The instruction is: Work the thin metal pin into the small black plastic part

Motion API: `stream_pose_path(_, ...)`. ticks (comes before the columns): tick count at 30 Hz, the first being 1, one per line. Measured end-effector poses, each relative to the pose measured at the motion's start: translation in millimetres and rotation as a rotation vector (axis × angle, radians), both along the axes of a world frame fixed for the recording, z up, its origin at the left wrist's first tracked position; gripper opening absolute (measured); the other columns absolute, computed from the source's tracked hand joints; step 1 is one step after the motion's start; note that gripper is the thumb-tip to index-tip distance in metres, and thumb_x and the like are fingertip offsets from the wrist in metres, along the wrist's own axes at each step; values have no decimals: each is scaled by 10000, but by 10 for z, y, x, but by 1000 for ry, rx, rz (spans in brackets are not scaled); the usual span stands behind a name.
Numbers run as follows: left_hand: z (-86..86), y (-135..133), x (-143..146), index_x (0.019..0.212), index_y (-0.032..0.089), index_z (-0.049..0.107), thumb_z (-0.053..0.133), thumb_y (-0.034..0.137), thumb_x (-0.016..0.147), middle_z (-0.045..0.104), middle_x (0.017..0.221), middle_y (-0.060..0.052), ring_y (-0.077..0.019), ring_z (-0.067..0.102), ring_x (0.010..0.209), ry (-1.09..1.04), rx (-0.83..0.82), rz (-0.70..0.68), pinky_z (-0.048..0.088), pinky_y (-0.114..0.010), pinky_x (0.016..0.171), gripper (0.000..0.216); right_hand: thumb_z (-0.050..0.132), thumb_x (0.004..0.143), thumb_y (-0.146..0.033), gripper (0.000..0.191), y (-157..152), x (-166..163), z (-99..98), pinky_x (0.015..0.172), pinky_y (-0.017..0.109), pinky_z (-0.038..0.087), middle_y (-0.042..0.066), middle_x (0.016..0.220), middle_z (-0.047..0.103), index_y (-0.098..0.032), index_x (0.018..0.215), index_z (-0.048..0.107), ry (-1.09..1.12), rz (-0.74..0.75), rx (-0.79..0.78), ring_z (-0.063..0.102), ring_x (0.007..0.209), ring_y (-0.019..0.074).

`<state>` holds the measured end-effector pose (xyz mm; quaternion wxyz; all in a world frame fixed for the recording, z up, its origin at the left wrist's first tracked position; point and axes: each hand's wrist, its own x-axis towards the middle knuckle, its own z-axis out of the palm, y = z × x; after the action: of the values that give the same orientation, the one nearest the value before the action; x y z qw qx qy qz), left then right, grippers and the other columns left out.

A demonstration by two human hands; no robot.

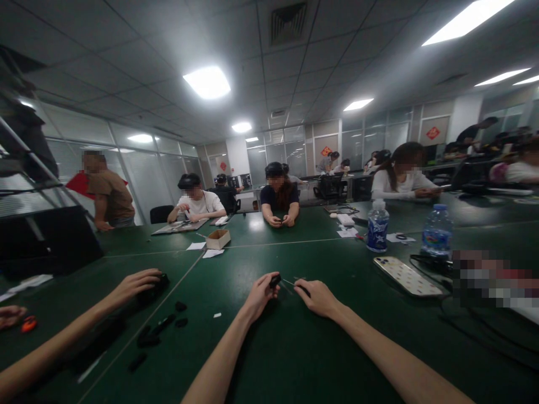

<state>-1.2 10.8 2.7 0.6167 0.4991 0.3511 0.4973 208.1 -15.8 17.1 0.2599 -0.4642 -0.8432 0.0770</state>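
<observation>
My left hand is closed in a pinch on a small black part, held just above the green table. My right hand is closed on a thin dark tool whose tip points toward the black part. The two hands are a few centimetres apart near the middle of the table. What the small part is cannot be made out.
A co-worker's arm at left reaches to a black object; small black pieces lie near it. A phone, two water bottles, cables and a small cardboard box sit on the table. Several people sit opposite.
</observation>
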Motion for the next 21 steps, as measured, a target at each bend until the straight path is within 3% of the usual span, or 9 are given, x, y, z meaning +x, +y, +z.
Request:
stream_pose_path(4, 30, -10, -28, 1091, 124, 597, 550, 303, 701, 628, 796, -81, -173, 557, 748, -43, -20, -31, 407, -282, 682, 431, 361, 935, -361, 324, -5, -1, 7, 726, 266, 463, 64, 947, 686, -206, 1071, 611, -3, 1, -2, 649, 814, 190)
stream_pose_path(10, 45, -28, -11, 1090, 140, 596, 600, 128, 612, 617, 796, -56, -144, 555, 734, -49, -15, -24, 390, -242, 646, 478, 355, 929, -359, 320, -28, 2, 30, 686, 255, 463, 54, 911, 687, -220, 1062, 610, 2, -7, -2, 647, 781, 185)
stream_pose_path(15, 40, -43, 15, 1045, 140, 619, 719, 333, 661, 588, 742, -31, -110, 530, 665, -6, 23, 43, 382, -228, 622, 442, 356, 923, -372, 328, -25, -11, 28, 694, 262, 457, 54, 883, 691, -213, 1020, 625, 11, -8, 14, 647, 764, 186)
stream_pose_path(19, 17, -25, 19, 971, 125, 642, 699, 454, 677, 554, 667, -10, -94, 504, 608, 1, 32, 67, 380, -221, 598, 444, 348, 925, -370, 334, -33, -13, 31, 701, 265, 456, 55, 894, 692, -207, 1017, 625, 23, -7, 28, 648, 765, 184)
stream_pose_path(21, 1, -10, 19, 947, 128, 642, 681, 469, 693, 583, 735, -36, -101, 523, 639, -2, 34, 79, 392, -219, 601, 427, 344, 926, -369, 335, -41, -12, 36, 700, 262, 456, 49, 889, 692, -209, 1013, 626, 25, 2, 34, 647, 763, 181)
